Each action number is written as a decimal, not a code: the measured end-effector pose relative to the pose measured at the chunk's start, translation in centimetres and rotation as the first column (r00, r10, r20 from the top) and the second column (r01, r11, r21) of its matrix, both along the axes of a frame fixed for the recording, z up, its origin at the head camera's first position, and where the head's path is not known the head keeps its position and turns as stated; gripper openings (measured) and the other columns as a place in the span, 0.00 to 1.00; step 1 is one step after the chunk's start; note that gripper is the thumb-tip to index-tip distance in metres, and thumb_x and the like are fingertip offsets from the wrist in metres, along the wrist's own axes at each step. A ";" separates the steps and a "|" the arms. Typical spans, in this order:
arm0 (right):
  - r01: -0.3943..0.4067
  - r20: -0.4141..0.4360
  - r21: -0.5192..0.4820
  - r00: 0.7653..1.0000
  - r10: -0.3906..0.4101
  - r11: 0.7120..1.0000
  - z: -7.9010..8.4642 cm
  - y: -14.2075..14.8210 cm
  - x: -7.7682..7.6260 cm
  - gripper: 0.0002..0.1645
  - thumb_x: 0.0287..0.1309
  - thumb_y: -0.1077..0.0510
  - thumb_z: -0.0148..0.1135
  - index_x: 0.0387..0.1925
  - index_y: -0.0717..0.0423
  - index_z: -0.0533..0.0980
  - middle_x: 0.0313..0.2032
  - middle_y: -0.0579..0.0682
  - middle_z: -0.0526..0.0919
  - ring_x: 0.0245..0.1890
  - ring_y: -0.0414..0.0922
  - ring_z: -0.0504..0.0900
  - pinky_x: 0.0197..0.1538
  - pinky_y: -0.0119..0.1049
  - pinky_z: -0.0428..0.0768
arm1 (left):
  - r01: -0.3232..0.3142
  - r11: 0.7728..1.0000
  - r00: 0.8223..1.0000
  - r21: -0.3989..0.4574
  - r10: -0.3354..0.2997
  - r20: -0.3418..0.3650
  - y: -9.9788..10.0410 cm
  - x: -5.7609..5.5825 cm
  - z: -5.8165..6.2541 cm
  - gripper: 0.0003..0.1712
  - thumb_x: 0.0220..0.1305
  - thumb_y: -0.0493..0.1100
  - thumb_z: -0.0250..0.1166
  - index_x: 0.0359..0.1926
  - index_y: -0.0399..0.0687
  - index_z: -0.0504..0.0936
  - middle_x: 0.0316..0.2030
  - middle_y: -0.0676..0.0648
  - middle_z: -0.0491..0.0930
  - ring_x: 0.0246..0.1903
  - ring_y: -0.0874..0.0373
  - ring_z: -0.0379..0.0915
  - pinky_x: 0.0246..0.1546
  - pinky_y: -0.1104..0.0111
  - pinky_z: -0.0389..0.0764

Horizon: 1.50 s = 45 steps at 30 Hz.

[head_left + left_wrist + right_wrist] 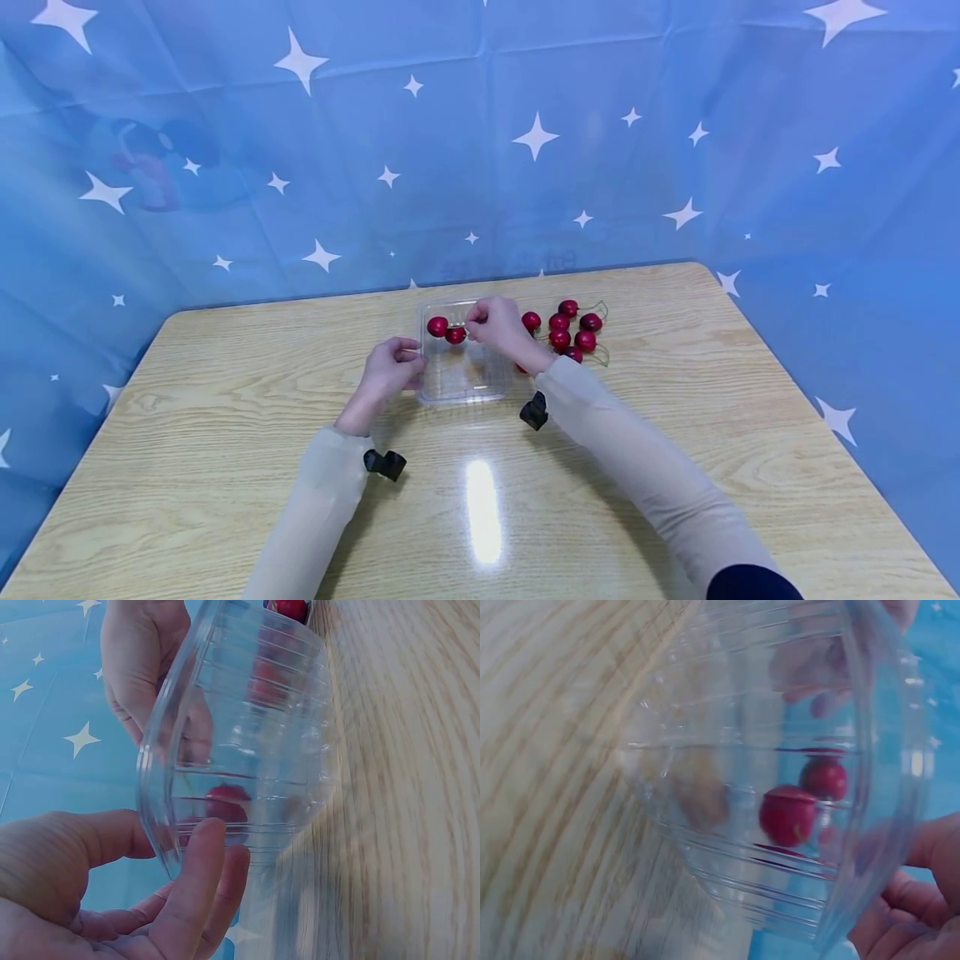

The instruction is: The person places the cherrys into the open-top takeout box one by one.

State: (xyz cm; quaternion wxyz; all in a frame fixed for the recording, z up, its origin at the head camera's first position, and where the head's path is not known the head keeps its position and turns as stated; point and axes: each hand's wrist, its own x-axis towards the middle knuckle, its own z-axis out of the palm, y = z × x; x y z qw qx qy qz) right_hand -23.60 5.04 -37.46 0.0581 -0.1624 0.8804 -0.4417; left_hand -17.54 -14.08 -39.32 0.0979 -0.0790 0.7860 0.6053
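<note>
A clear plastic container [461,379] stands on the table. My left hand [390,367] grips its left wall, thumb at the rim and fingers outside in the left wrist view. Over the far part of the container, my right hand [497,323] pinches the thin stem of two red cherries [455,335]. The cherries hang at the far left of the container; in the right wrist view both cherries [787,815] show through the clear wall. Whether they touch the container's bottom I cannot tell.
Several more red cherries with stems [586,340] lie on the table just right of the container, partly behind my right wrist. The wooden table [225,400] meets a blue star-printed cloth [450,150] at its far edge.
</note>
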 end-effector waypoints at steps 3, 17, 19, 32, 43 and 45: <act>-0.001 0.011 0.009 1.000 0.001 1.000 -0.2 -0.1 -0.1 0.06 0.56 0.68 0.57 0.32 0.65 0.80 0.28 0.55 0.83 0.27 0.45 0.81 0.28 0.30 0.78 | -0.001 1.000 1.000 0.001 0.001 0.008 0.1 0.0 0.0 0.19 0.64 0.32 0.57 0.56 0.31 0.70 0.40 0.39 0.74 0.31 0.50 0.78 0.32 0.66 0.85; -0.028 0.031 0.070 0.999 0.025 0.997 -0.4 -0.4 -0.4 0.07 0.59 0.66 0.57 0.32 0.65 0.81 0.26 0.52 0.82 0.25 0.43 0.78 0.27 0.29 0.75 | 0.009 1.000 1.000 0.008 -0.009 0.007 0.0 0.1 0.0 0.19 0.64 0.32 0.57 0.56 0.31 0.70 0.41 0.38 0.75 0.28 0.53 0.78 0.32 0.66 0.85; -0.026 0.043 0.065 0.999 0.023 0.998 -0.3 -0.4 -0.3 0.07 0.59 0.66 0.57 0.33 0.65 0.80 0.26 0.53 0.82 0.26 0.43 0.79 0.28 0.29 0.76 | 0.008 1.000 1.000 0.010 -0.008 0.005 0.0 0.1 0.0 0.19 0.64 0.32 0.57 0.56 0.31 0.70 0.40 0.39 0.75 0.28 0.53 0.78 0.31 0.66 0.85; -0.013 0.043 0.042 0.999 0.011 0.999 0.8 0.4 0.4 0.07 0.60 0.63 0.59 0.36 0.63 0.80 0.30 0.53 0.83 0.28 0.43 0.80 0.30 0.31 0.79 | 0.006 1.000 1.000 0.005 -0.006 -0.004 0.0 0.2 0.0 0.19 0.64 0.32 0.57 0.56 0.31 0.70 0.40 0.39 0.75 0.30 0.51 0.78 0.31 0.66 0.85; -0.016 -0.008 -0.054 1.000 0.016 0.998 1.2 1.5 1.3 0.08 0.59 0.62 0.60 0.38 0.63 0.81 0.30 0.53 0.83 0.28 0.44 0.81 0.30 0.32 0.81 | 0.007 1.000 1.000 0.011 -0.007 -0.007 0.0 0.2 0.0 0.19 0.64 0.31 0.57 0.56 0.31 0.70 0.40 0.39 0.74 0.31 0.50 0.78 0.32 0.66 0.85; -0.011 -0.013 -0.063 1.000 0.010 0.998 1.3 1.6 1.4 0.08 0.59 0.62 0.60 0.37 0.62 0.81 0.31 0.53 0.83 0.29 0.45 0.81 0.30 0.31 0.80 | 0.003 1.000 1.000 0.013 -0.003 -0.004 0.0 0.2 0.1 0.19 0.63 0.31 0.57 0.55 0.31 0.70 0.40 0.39 0.74 0.30 0.51 0.77 0.31 0.66 0.85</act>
